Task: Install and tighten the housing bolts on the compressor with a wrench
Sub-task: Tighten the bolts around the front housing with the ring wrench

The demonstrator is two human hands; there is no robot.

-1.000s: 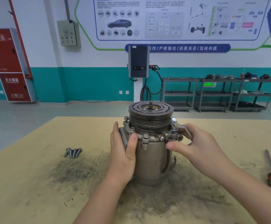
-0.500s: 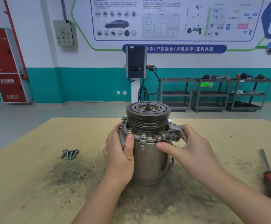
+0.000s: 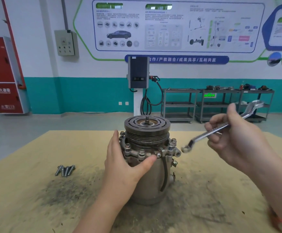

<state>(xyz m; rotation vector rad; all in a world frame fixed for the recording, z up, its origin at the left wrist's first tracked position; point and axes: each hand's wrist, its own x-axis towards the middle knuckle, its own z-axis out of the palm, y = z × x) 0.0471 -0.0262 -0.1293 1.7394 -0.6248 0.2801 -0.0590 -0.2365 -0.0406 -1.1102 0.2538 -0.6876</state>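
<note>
The metal compressor [image 3: 151,179] stands upright on the wooden table [image 3: 27,207], pulley face up, with several bolts [image 3: 142,153] seated around its flange. My left hand [image 3: 125,165] wraps round its left side, thumb pressed on the flange front. To the right of the compressor, my right hand [image 3: 234,140] grips a shiny double-ended wrench [image 3: 220,127], lifted clear of it. The wrench's lower end hangs just right of the flange; its upper end points up and right.
Several loose bolts [image 3: 65,170] lie on the table to the left. Dark grime stains the wood around the compressor. A blurred red object [image 3: 278,219] shows at the right edge. Shelving carts [image 3: 217,105] and a charging post [image 3: 138,84] stand behind the table.
My right hand has lifted the wrench off the right-side flange bolt and swung it up and to the right. My left hand still holds the compressor.
</note>
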